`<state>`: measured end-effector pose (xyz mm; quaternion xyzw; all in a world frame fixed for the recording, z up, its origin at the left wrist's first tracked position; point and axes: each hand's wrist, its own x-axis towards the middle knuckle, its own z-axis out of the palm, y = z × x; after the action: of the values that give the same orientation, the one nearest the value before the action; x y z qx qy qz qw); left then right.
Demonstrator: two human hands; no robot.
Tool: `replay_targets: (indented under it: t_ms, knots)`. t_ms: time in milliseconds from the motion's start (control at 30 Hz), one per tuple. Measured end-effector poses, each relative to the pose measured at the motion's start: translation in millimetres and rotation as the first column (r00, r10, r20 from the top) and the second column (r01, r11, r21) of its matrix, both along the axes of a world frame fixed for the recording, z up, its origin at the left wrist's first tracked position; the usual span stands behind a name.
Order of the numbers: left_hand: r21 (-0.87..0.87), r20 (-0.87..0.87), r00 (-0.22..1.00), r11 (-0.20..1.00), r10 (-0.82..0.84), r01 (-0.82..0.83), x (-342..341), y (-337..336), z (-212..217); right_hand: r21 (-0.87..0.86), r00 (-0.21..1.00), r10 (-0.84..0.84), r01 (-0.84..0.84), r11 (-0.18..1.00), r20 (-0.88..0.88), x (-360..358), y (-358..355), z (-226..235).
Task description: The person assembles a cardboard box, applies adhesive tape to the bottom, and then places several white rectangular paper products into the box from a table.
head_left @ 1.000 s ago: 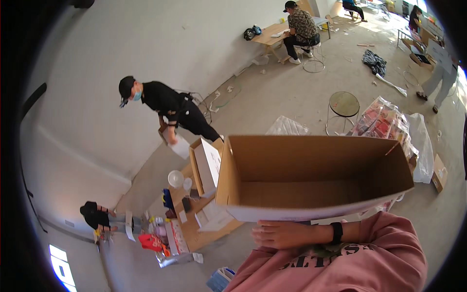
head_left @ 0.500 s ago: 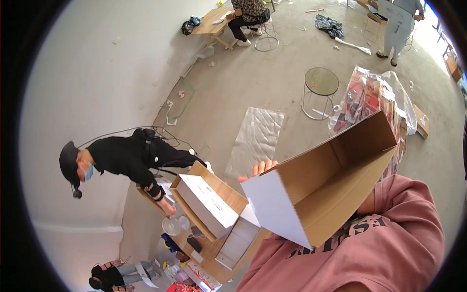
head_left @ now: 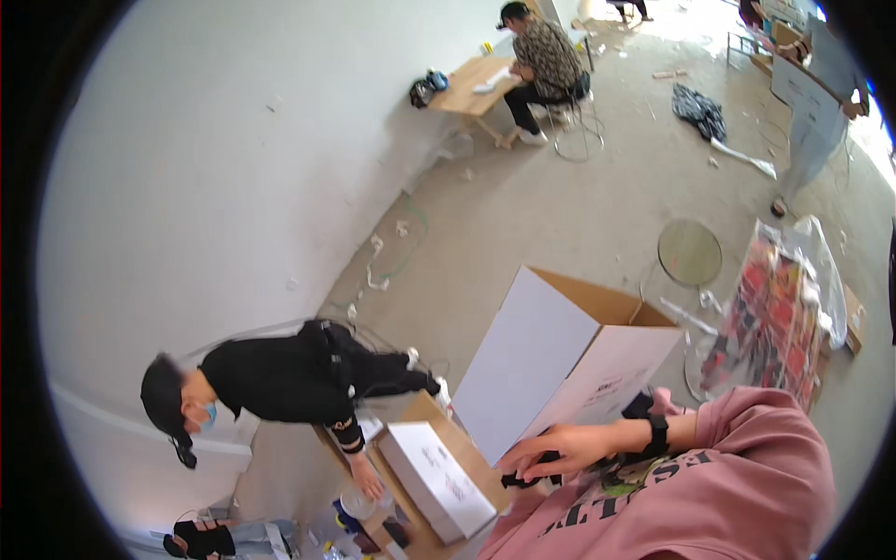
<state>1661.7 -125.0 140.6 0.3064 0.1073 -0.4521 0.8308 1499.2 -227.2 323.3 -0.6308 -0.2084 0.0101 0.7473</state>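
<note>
A white cardboard box [head_left: 527, 359], brown inside, is held up in front of me, tilted, with its open side turned away. My right hand [head_left: 569, 448], with a black band on its wrist, lies along the box's near lower edge, fingers bent round the corner. I cannot make out my left hand; the box and my right arm cover the place where it may be. Below the box, a long white box [head_left: 439, 481] rests in a brown cardboard tray on the wooden table [head_left: 411, 537].
Across the table a person in black [head_left: 280, 383] reaches a hand to a round pale container [head_left: 357, 502]. A round stool [head_left: 691, 252] and a plastic-wrapped stack of red packages [head_left: 770, 313] stand beyond on the right. Another person sits at a wooden table [head_left: 467, 89] far off.
The box has turned: its brown inside faced me, and now its white outer sides do. My right hand has come into sight on its near edge. The fingers at its far left are hidden.
</note>
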Motion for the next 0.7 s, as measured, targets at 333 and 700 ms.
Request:
replay_targets:
  t_ms: [333,700]
  knots:
    - [-0.050,0.019,1.000,0.998,-0.022,0.023,122,-204,30,-0.464,0.875,-0.040,0.295,0.835,0.483,178,-180,92]
    - [-0.078,0.056,0.972,0.970,-0.227,0.231,262,-468,8,-0.380,0.395,-0.191,0.918,0.113,0.899,234,-526,116]
